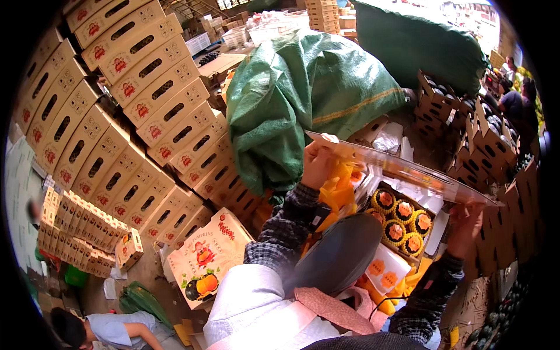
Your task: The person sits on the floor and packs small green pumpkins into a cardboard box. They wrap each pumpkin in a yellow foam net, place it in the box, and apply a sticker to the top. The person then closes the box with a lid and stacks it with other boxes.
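My left hand [317, 162] and my right hand [466, 227] grip opposite ends of a thin, flat, glossy panel [402, 168]. It is tilted and seen nearly edge-on, so whether it is a lid or a plastic sheet is unclear. Below it sits an open cardboard box [431, 232] holding several dark pumpkins [396, 232] in yellow foam nets, each with an orange sticker. Beside the box lies a white sheet of orange stickers [385, 269]. Loose yellow foam nets [337, 192] are heaped near my left wrist. A dark cap brim [341, 253] hides part of the area.
Tall stacks of printed cartons [153, 109] rise at the left, with a closed carton [208, 258] nearer me. Large green sacks [315, 87] stand ahead. Cartons of dark pumpkins [490, 131] line the right. A person [122, 328] is low at the lower left; others are at far right.
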The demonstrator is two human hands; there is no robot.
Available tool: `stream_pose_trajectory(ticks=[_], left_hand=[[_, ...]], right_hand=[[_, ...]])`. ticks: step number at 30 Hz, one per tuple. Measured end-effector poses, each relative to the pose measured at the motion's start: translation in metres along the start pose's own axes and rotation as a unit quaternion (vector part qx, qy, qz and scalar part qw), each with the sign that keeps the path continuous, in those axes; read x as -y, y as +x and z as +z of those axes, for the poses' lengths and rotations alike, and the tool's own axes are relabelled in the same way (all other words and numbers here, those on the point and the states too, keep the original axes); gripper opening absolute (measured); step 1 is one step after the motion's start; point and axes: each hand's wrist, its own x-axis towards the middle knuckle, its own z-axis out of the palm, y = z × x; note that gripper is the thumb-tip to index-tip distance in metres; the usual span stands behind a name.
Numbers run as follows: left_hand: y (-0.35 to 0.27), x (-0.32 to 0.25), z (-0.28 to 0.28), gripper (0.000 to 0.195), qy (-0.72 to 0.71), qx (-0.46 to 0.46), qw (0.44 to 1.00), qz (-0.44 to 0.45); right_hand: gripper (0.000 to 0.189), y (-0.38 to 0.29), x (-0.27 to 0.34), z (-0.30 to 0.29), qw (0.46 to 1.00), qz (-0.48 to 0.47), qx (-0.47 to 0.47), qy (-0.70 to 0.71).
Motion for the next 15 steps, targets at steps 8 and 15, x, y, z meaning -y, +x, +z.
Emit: stream_pose_trajectory(ticks=[8,15], left_hand=[[-0.097,-0.08,0.0,0.021,0.292,0.031,0.95,-0.11],[-0.159,-0.161,0.028,0.067,0.169,0.36,0.902,-0.167]], right_hand=[[0.031,-0.153,0.015,0.006,0.97,0.187,-0.07,-0.138],[0.043,-0.207,0.062,0.019,0.913,0.075,0.363,-0.167]])
